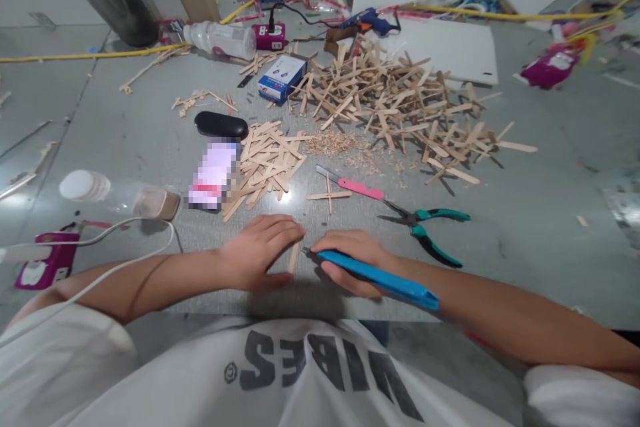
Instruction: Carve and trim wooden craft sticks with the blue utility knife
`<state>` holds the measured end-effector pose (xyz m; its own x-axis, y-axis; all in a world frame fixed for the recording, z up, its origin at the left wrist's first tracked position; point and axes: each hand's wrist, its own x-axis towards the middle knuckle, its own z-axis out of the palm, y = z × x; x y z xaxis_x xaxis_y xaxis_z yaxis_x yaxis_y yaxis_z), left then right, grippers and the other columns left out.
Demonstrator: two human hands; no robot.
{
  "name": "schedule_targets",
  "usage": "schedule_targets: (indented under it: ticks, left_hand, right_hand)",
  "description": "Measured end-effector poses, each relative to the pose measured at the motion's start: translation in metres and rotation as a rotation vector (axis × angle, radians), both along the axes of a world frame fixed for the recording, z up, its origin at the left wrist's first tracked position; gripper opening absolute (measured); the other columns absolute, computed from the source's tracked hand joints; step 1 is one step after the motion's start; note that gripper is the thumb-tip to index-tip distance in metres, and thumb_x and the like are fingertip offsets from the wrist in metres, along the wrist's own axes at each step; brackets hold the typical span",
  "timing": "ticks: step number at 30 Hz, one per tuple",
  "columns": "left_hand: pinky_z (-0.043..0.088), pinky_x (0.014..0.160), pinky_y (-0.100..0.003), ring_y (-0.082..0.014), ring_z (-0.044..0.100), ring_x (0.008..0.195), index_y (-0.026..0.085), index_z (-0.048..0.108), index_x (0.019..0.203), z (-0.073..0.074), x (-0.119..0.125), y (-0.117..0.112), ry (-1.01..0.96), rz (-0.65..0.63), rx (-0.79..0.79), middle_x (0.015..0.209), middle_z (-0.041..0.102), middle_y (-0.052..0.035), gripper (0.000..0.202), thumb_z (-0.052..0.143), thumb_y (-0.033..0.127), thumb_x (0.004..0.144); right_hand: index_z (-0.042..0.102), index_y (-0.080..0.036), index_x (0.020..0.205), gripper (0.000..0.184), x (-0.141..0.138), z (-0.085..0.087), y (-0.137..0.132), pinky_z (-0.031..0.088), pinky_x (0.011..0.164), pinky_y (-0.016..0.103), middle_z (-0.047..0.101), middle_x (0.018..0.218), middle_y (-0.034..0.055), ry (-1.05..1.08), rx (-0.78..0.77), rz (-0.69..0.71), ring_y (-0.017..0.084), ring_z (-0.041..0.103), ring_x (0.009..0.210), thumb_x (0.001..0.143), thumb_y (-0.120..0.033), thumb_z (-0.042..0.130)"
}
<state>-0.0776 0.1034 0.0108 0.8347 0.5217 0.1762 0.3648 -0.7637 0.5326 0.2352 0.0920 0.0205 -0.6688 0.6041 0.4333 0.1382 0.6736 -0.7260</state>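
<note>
My left hand (pixel 260 248) lies flat on the grey table, fingers stretched out and pressing on a wooden craft stick (pixel 294 257). My right hand (pixel 350 265) is closed round a blue-handled craft knife (pixel 380 278), and the blade tip meets the stick near its upper end. Just beyond my hands lies a small cross of two sticks (pixel 329 195). A pink-handled knife (pixel 350 184) and green-handled pliers (pixel 425 230) rest to the right of it.
A loose stack of sticks (pixel 265 163) and a large heap of stick crosses (pixel 395 103) cover the middle. A phone (pixel 213 177), black case (pixel 221 125), lying bottle (pixel 120 195), blue glue gun (pixel 370 20), white boards and cables are around.
</note>
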Motion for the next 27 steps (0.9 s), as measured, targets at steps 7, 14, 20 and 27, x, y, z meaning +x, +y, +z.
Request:
schedule_targets:
  ticks: [7,14,20,27]
  left_hand:
    - [0.061,0.128,-0.067,-0.0459,0.069,0.157,0.013,0.059,0.166,0.007,0.002,0.005,0.011,0.009,-0.062,0.159,0.074,-0.0276,0.072,0.074,0.047,0.104]
    - [0.058,0.132,-0.069,-0.0487,0.061,0.168,0.016,0.055,0.173,-0.001,-0.002,0.001,-0.031,0.036,-0.048,0.161,0.075,-0.0278,0.083,0.081,0.063,0.109]
    - [0.058,0.133,-0.063,-0.0447,0.061,0.169,0.018,0.049,0.176,0.005,-0.001,-0.003,-0.053,0.039,-0.048,0.166,0.072,-0.0255,0.081,0.083,0.048,0.109]
    - [0.058,0.134,-0.062,-0.0439,0.061,0.168,0.020,0.047,0.177,0.010,0.001,-0.003,-0.018,0.063,-0.067,0.169,0.071,-0.0234,0.085,0.087,0.045,0.106]
  right_hand:
    - [0.073,-0.024,0.122,0.013,-0.015,0.016,-0.005,0.065,0.079,0.029,0.087,0.100,0.0048,-0.080,-0.139,-0.181,0.018,0.082,0.081,0.113,-0.031,0.066]
    - [0.071,-0.025,0.128,0.021,-0.006,0.002,-0.003,0.067,0.080,0.032,0.087,0.103,0.0074,-0.053,-0.036,-0.116,0.021,0.085,0.087,0.121,-0.040,0.059]
    - [0.074,-0.028,0.130,0.030,0.003,0.014,-0.005,0.069,0.086,0.039,0.088,0.108,0.0099,-0.172,-0.141,-0.133,0.026,0.087,0.095,0.124,-0.051,0.056]
    - [0.069,-0.029,0.136,0.020,0.003,0.011,-0.003,0.070,0.080,0.036,0.089,0.111,0.0083,-0.162,-0.101,-0.084,0.024,0.088,0.094,0.118,-0.036,0.066]
